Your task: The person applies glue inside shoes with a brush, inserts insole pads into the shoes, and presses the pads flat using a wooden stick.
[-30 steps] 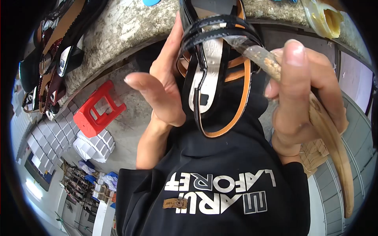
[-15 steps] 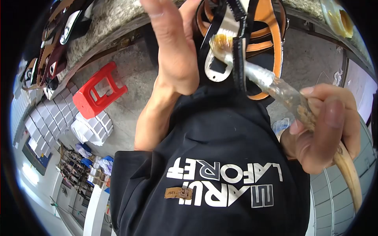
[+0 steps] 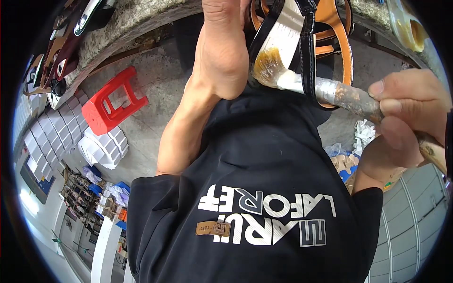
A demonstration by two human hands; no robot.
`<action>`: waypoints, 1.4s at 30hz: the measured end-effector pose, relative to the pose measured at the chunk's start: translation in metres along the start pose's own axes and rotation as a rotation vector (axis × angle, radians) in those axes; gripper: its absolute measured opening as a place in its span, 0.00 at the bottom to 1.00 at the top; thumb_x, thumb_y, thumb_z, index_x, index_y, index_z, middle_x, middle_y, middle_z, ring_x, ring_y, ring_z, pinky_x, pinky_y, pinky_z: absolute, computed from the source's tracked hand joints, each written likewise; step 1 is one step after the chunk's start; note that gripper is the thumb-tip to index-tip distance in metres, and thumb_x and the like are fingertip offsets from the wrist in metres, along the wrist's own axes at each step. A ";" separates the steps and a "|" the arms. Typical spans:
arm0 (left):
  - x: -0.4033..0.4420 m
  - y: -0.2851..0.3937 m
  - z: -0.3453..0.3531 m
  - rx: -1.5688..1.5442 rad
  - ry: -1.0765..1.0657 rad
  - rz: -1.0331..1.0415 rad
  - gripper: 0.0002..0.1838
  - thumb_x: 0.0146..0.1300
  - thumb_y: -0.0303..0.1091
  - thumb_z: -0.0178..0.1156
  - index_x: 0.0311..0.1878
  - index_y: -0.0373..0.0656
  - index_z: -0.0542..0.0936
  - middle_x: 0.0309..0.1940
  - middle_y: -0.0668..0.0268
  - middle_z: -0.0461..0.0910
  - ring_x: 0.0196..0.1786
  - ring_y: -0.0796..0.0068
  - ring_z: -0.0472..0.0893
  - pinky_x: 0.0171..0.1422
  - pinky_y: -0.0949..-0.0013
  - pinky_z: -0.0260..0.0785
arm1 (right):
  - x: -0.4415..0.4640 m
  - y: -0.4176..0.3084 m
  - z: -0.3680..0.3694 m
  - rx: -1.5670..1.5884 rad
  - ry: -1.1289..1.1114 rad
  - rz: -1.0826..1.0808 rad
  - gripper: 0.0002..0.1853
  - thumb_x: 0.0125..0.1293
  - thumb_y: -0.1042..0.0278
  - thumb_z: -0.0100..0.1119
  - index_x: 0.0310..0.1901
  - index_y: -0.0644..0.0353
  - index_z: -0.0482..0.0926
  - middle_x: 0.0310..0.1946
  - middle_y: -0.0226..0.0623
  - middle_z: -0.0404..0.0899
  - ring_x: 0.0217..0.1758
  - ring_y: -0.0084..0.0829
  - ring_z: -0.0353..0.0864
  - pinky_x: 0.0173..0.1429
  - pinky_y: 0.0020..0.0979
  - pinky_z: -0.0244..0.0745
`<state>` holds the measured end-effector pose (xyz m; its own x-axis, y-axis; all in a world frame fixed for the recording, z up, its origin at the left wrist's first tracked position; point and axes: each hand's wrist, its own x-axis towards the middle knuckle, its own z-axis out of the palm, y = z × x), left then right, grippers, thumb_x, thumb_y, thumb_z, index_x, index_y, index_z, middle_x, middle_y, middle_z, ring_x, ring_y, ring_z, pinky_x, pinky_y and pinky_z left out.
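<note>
A strappy sandal with black and tan straps is at the top centre, over my lap. Its pale sole faces me between the straps. My left hand is against the sandal's left side and holds it, though its fingertips run out of the top of the view. In my right hand is a paint brush, its handle pinched between thumb and fingers. Yellowish, wet-looking bristles press on the lower end of the sole. The brush's shaft passes behind a black strap.
A worn bench edge runs across the top. Upon it stand a container of yellowish glue-like stuff at right and other strapped footwear at left. A red stool and stacked white boxes are on the left.
My right hand has moved up and to the right, and the brush lies flatter. Its bristles moved down the sole, while the sandal and my left hand shifted slightly right.
</note>
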<state>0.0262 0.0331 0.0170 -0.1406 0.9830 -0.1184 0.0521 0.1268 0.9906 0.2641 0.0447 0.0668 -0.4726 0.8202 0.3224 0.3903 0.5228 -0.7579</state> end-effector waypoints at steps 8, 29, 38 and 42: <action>0.021 -0.022 -0.008 -0.879 -0.617 0.260 0.61 0.61 0.80 0.14 0.69 0.27 0.63 0.59 0.51 0.76 0.62 0.65 0.75 0.71 0.66 0.63 | 0.029 0.011 -0.017 -0.045 -0.344 -0.038 0.10 0.55 0.73 0.71 0.37 0.65 0.82 0.35 0.44 0.82 0.31 0.32 0.80 0.32 0.28 0.74; -0.013 -0.005 0.020 -0.161 -0.198 -0.022 0.66 0.55 0.85 0.22 0.74 0.26 0.50 0.64 0.49 0.71 0.64 0.63 0.73 0.70 0.63 0.63 | 0.022 -0.013 0.024 -0.229 0.007 -0.224 0.14 0.50 0.77 0.73 0.40 0.68 0.83 0.40 0.45 0.82 0.35 0.39 0.82 0.37 0.32 0.79; -0.019 -0.006 0.026 -0.090 -0.207 -0.086 0.71 0.47 0.89 0.26 0.76 0.28 0.43 0.71 0.47 0.61 0.71 0.61 0.66 0.75 0.61 0.57 | 0.049 0.051 0.070 -0.413 0.366 -0.535 0.11 0.48 0.79 0.70 0.32 0.72 0.80 0.33 0.44 0.80 0.29 0.35 0.80 0.29 0.28 0.78; -0.021 -0.014 0.025 -0.042 -0.172 -0.060 0.73 0.44 0.90 0.23 0.75 0.27 0.43 0.70 0.45 0.62 0.70 0.60 0.67 0.75 0.61 0.57 | 0.033 0.038 0.073 -0.322 0.391 -0.349 0.06 0.52 0.80 0.67 0.31 0.70 0.79 0.31 0.45 0.81 0.27 0.35 0.81 0.30 0.28 0.79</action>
<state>0.0526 0.0144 0.0035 0.0292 0.9825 -0.1837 0.0068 0.1836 0.9830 0.2059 0.0747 0.0073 -0.3141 0.5808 0.7510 0.5127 0.7695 -0.3807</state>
